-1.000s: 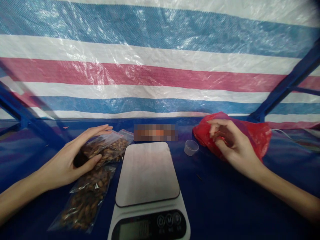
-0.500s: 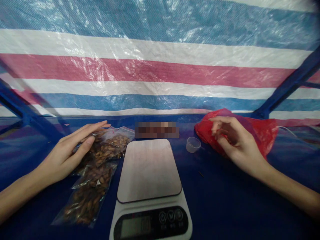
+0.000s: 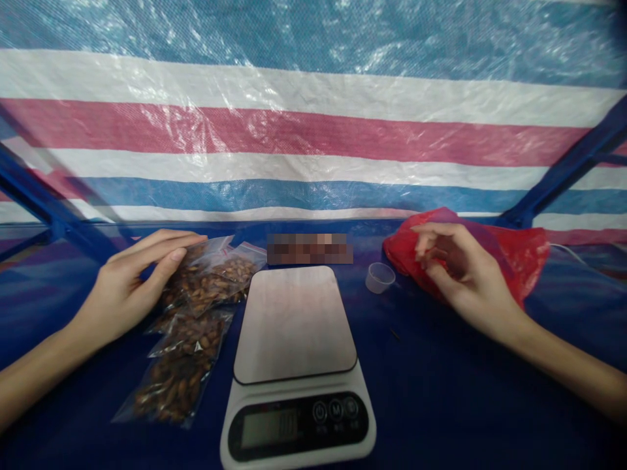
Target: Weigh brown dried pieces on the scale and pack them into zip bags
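Note:
My left hand lies over the zip bags at the left, its fingers stretched out and its thumb apart from them. Under and beside it are several clear zip bags of brown, almond-shaped nuts; another such bag lies nearer to me. My right hand is in front of a red plastic bag, with its fingers curled and the thumb tip close to the fingertips. Whatever it may pinch is hidden. Between the hands stands a white kitchen scale with a bare metal plate and a lit display.
A small clear plastic cup stands between the scale and the red bag. Behind the scale is a blurred-out brown thing. A small dark sliver lies on the blue table. Striped sheeting hangs behind, with blue frame bars at both sides.
The view has shifted slightly, so the scale and bags sit a little higher. My left hand has drawn back slightly to the left. My right hand keeps almost the same curled pose.

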Available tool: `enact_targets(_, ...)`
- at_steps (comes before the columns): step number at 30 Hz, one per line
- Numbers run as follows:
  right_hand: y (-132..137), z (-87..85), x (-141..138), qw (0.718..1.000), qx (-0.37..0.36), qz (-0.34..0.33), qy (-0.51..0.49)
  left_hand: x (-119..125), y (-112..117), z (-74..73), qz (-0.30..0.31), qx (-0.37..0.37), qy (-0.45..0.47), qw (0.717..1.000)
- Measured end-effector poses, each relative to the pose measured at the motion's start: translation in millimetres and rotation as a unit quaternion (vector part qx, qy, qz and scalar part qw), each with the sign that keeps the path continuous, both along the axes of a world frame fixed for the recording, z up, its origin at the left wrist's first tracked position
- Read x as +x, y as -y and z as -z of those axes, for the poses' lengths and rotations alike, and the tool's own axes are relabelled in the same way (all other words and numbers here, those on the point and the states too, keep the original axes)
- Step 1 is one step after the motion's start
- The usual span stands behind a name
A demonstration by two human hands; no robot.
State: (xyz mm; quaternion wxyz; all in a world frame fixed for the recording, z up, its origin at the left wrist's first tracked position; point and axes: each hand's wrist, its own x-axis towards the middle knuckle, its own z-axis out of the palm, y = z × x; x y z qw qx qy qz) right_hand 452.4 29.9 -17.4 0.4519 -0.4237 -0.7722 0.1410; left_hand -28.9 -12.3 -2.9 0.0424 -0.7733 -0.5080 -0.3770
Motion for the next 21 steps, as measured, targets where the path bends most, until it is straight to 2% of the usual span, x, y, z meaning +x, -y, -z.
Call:
enact_targets(3, -0.4, -0.5, -4.4, 1.0, 0.009, -0.014, -0.01, 4.3, 0.1, -2.3, -0.011, 0.034, -0.003, 0.999)
enact_targets(6, -1.4, -2.2, -8.9, 0.999, 0.021, -0.023, -0.022, 8.0, -0.2, -3.4, -0.054, 0.096, 0.011, 0.994)
enact_targets(11, -1.1, -7.0, -12.8, 0.997, 0.062, 0.024, -0.023, 12.6, 0.5, -4.1, -0.102, 0.159, 0.061, 0.98)
enact_targets(13, -0.4, -9.5, -13.4, 0.995, 0.089, 0.043, -0.027, 16.9, 2.1, -6.7, -0.096, 0.176, 0.074, 0.977)
enact_targets(16, 0.5, -16.8, -17.3, 0.988, 0.138, 0.062, -0.026, 30.3, 5.0, -16.0, -0.039, 0.195, 0.106, 0.974)
enact_targets(19, 4.1, -29.7, -32.9, 0.982, 0.172, 0.058, -0.046, 55.5, 6.6, -31.9, 0.008, 0.21, 0.151, 0.966)
enact_targets(21, 11.0, -39.2, -51.6, 0.985, 0.162, 0.031, -0.052, 78.2, 7.3, -43.1, 0.006, 0.194, 0.183, 0.964)
